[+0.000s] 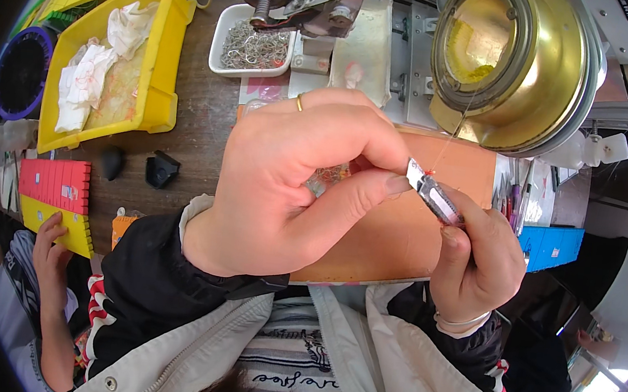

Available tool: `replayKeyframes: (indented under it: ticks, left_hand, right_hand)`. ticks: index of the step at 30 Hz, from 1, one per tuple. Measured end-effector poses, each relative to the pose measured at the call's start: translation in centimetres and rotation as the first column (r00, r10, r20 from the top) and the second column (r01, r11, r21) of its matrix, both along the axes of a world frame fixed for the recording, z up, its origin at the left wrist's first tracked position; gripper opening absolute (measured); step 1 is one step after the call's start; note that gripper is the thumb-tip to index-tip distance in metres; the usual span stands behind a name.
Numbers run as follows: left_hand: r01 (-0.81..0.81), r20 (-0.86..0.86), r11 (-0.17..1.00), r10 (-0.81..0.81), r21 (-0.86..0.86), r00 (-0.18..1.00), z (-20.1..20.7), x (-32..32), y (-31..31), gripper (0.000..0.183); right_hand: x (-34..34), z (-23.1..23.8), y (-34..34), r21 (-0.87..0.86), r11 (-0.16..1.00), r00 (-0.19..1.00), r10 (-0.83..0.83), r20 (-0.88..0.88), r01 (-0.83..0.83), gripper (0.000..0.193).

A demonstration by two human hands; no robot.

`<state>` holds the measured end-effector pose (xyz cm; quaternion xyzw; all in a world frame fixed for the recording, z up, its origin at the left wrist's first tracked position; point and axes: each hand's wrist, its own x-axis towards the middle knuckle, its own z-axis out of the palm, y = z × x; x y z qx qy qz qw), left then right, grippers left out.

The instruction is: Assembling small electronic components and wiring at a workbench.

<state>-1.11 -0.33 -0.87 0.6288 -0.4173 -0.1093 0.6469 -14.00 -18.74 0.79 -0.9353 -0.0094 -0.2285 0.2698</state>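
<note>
My left hand (pixel 296 182) is closed in a pinch, thumb and index finger at the white upper end of a small dark packet (pixel 435 195) with a pale label strip. The lower end of that packet is gripped between the thumb and fingers of my right hand (pixel 482 254). A bit of red thread (pixel 428 172) shows at its upper end. From there a fine line (pixel 455 132) runs up towards a shiny gold-coloured round machine head (pixel 554 61). Behind my left hand, partly hidden, lie small reddish pieces in clear plastic (pixel 324 175).
An orange-brown board (pixel 370 245) lies under my hands. At the back stand a white dish of metal hooks (pixel 254 51) and a metal clamp device (pixel 305 1). Left are a yellow tray (pixel 170 63) and another person's hand (pixel 50 243) on a yellow notched board. A blue block (pixel 552 248) lies right.
</note>
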Motion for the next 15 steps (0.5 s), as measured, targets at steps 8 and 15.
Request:
replayKeyframes:
  ticks: [8, 15]
  left_hand:
    - [0.004, -0.073, 1.000, -0.006, -0.024, 0.997, -0.08, -0.29, -0.09, 0.006]
    - [0.013, -0.021, 1.000, -0.014, -0.018, 1.000, -0.04, -0.05, -0.04, 0.008]
  right_hand:
    - [-0.59, -0.09, -0.09, 0.014, 0.999, 0.999, 0.037, 0.021, -0.037, 0.029]
    - [-0.31, -0.06, -0.07, 0.012, 1.000, 1.000, -0.012, 0.019, 0.012, 0.028]
